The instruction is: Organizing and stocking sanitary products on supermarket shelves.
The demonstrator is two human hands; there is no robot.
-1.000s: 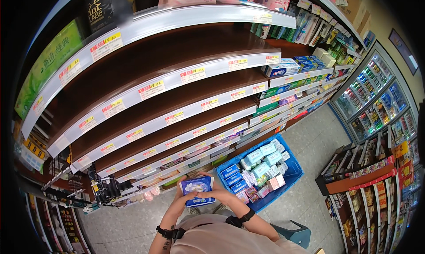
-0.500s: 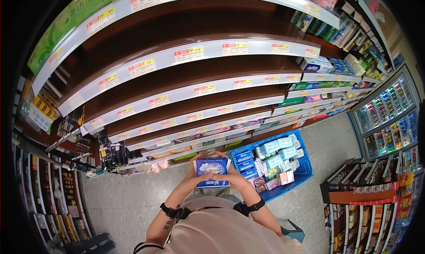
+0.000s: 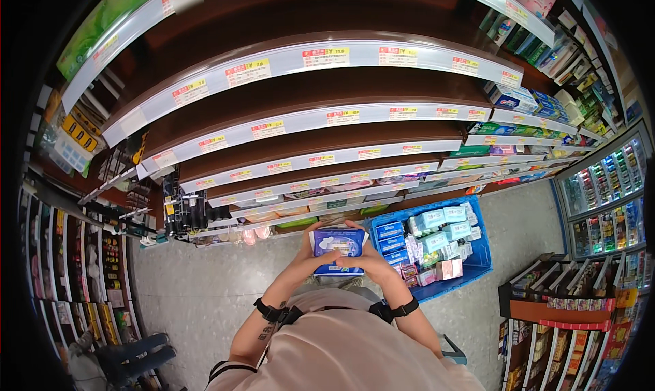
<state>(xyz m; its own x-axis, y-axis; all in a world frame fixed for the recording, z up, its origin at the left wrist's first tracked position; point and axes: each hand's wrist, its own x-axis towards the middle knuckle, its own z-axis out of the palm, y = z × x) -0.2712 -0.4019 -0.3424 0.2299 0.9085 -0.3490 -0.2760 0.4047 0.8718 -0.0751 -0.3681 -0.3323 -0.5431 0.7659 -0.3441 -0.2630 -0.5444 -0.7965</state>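
A soft blue-purple plastic pack [image 3: 338, 244] with a pale cloud-like print is held in front of my body, above the floor. My left hand [image 3: 306, 260] is closed round its left side, and my right hand [image 3: 369, 260] grips the right side. Both thumbs lie across the front, close together near the lower middle. Just right of my right hand stands a blue plastic crate [image 3: 488, 254] with several blue packs [image 3: 391, 244], pale teal packs [image 3: 434, 242] and small pink boxes in it.
Ahead rises a brown shelf unit with bare upper boards [image 3: 300, 91] and price labels on white edges [image 3: 327, 114]. Goods line the lowest shelves. A glass-door fridge [image 3: 607, 186] and a low display rack [image 3: 559, 299] stand right. A person's dark-clad legs [image 3: 136, 359] show lower left.
The view has shifted, so shelves and crate sit further right. In the picture, the pack and both hands are slightly higher and further right; the hold is unchanged.
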